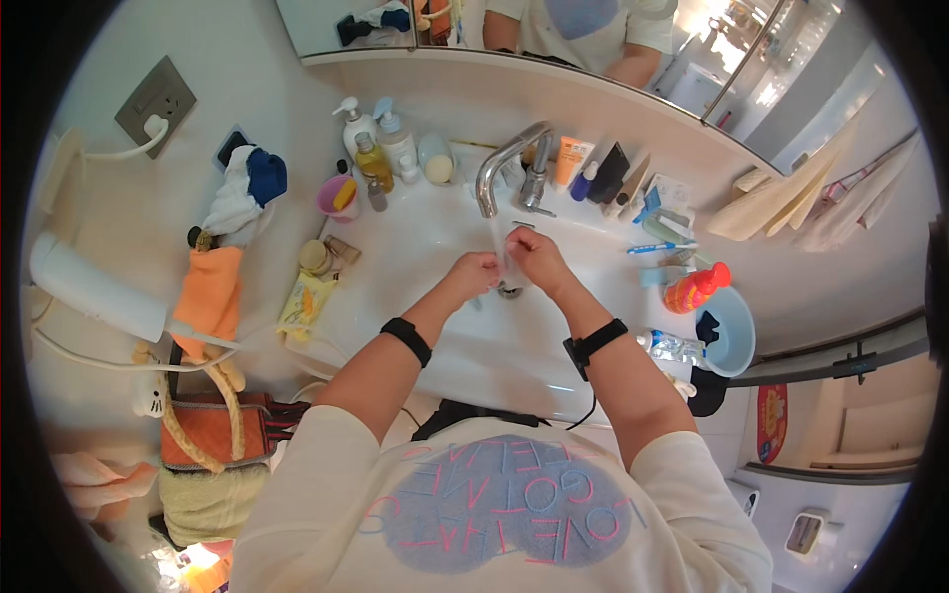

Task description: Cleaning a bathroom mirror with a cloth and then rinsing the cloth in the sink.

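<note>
My left hand and my right hand are close together over the white washbasin, below the spout of a chrome faucet. A clear stream of water runs down from the spout between them. The fingers of both hands are curled towards each other. Whether anything small is held in them cannot be made out. Under the hands, the round metal drain is partly visible. Each forearm wears a black strap.
Pump bottles, a pink cup and a yellow wipes pack line the left rim. On the right are tubes, a blue toothbrush, a red pump bottle and a light-blue basin. A mirror cabinet overhangs the back.
</note>
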Demonstrator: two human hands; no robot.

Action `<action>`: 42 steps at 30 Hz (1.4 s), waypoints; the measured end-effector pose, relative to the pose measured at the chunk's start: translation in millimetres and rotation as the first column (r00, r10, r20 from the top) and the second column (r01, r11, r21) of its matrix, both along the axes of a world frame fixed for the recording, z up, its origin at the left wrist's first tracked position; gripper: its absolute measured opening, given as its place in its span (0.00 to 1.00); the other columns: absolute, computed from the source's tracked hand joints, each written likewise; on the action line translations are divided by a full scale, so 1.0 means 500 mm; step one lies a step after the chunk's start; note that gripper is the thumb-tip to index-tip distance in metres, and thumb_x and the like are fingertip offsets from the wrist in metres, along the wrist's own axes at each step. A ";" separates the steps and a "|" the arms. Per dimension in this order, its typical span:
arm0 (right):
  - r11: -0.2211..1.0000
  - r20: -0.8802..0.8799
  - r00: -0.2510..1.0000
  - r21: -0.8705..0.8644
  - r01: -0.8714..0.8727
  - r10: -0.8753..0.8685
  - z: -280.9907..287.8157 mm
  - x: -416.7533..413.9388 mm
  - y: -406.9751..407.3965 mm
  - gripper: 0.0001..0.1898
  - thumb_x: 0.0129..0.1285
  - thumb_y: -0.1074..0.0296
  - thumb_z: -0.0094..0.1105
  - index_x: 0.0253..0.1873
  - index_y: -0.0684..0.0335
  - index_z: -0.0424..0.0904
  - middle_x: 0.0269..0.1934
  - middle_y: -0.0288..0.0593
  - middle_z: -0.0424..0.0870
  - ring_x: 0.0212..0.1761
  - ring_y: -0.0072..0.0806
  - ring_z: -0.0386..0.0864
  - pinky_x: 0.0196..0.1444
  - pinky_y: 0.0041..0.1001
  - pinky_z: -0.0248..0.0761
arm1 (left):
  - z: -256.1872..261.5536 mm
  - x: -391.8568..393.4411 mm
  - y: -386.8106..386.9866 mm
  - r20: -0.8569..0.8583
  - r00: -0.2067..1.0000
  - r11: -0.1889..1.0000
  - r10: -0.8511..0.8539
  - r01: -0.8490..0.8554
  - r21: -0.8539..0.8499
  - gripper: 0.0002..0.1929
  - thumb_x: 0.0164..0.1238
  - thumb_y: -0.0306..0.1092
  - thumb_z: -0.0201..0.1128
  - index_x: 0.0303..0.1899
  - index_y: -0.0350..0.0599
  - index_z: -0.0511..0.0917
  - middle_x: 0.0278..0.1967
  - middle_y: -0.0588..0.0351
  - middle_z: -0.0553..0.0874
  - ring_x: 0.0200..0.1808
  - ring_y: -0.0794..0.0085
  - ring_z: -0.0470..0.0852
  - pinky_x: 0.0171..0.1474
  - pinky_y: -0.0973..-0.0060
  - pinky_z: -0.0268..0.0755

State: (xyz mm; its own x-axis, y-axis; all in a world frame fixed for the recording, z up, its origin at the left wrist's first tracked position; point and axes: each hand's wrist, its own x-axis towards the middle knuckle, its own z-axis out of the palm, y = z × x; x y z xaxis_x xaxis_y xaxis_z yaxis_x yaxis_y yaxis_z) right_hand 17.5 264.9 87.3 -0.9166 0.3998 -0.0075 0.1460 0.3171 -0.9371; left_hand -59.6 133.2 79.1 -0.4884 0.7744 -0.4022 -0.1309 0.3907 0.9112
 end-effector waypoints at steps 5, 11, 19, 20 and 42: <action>0.938 -0.042 0.999 -0.343 -0.040 0.027 0.056 0.029 -0.013 0.03 0.58 0.70 0.52 0.35 0.61 0.73 0.28 0.30 0.72 0.30 0.16 0.66 0.32 0.18 0.62 | -0.039 -0.001 0.042 0.088 0.995 0.995 -0.041 0.049 -0.091 0.09 0.58 0.33 0.52 0.38 0.44 0.74 0.32 0.58 0.77 0.33 0.74 0.77 0.34 0.78 0.70; 0.852 0.168 0.930 -0.478 -0.213 0.327 0.061 0.101 -0.022 0.08 0.58 0.66 0.54 0.43 0.57 0.73 0.32 0.29 0.73 0.35 0.15 0.68 0.35 0.16 0.63 | -0.046 -0.011 0.034 0.667 0.734 0.939 0.128 -0.307 0.157 0.08 0.59 0.33 0.52 0.40 0.45 0.72 0.30 0.57 0.77 0.32 0.71 0.78 0.34 0.73 0.73; 0.830 0.333 0.938 -0.547 0.104 0.102 -0.020 0.058 -0.042 0.09 0.55 0.71 0.53 0.42 0.58 0.69 0.35 0.37 0.72 0.40 0.29 0.72 0.43 0.29 0.71 | -0.025 -0.005 0.000 0.739 0.670 0.855 0.069 -0.421 0.302 0.09 0.60 0.29 0.51 0.42 0.40 0.72 0.37 0.52 0.79 0.37 0.66 0.79 0.40 0.69 0.75; 0.829 0.332 0.937 -0.550 0.099 0.108 -0.031 0.042 -0.035 0.09 0.55 0.71 0.53 0.42 0.58 0.69 0.35 0.37 0.72 0.40 0.29 0.72 0.43 0.29 0.71 | -0.021 -0.010 -0.003 0.739 0.666 0.829 0.099 -0.466 0.309 0.09 0.60 0.28 0.50 0.42 0.39 0.72 0.37 0.51 0.79 0.38 0.65 0.79 0.41 0.68 0.74; 0.996 0.224 0.971 0.020 0.087 -0.089 -0.042 0.001 0.082 0.09 0.58 0.66 0.48 0.39 0.64 0.74 0.33 0.40 0.77 0.35 0.25 0.74 0.37 0.24 0.69 | -0.013 -0.032 0.012 0.650 0.691 0.914 0.317 -0.405 -0.015 0.18 0.59 0.42 0.56 0.49 0.49 0.67 0.47 0.55 0.72 0.47 0.63 0.73 0.45 0.56 0.67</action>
